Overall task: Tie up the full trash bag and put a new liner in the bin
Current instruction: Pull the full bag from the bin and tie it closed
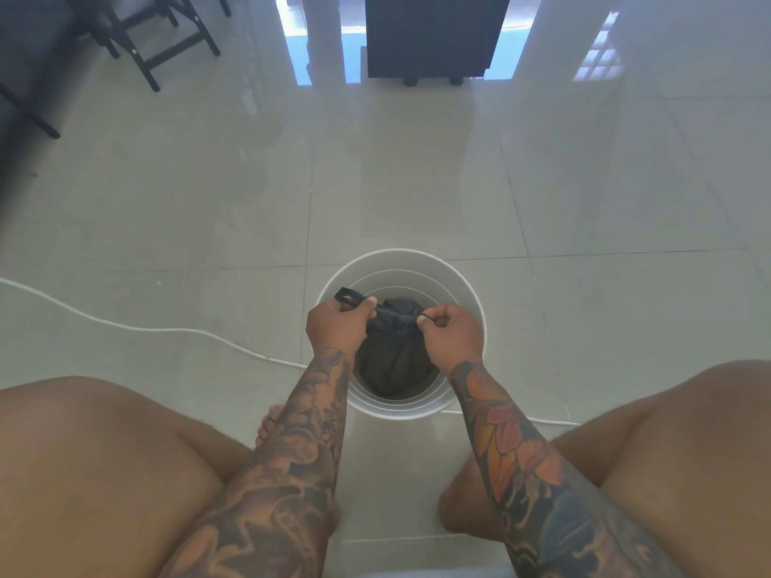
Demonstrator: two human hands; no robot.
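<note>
A round white bin [417, 264] stands on the tiled floor between my knees. Inside it sits a black trash bag [394, 365], its top gathered into a knot at the middle. My left hand [336, 325] grips one black handle of the bag, and a loop of it sticks out past my knuckles at the upper left. My right hand [452, 329] pinches the other handle. The two hands hold the handles apart over the bin, pulled to either side of the knot. No new liner is in view.
A white cable [146, 327] runs across the floor from the left and passes behind the bin. Dark chair legs [167, 43] stand at the far left. A black cabinet on feet [434, 35] stands at the far middle. My bare knees frame the bottom.
</note>
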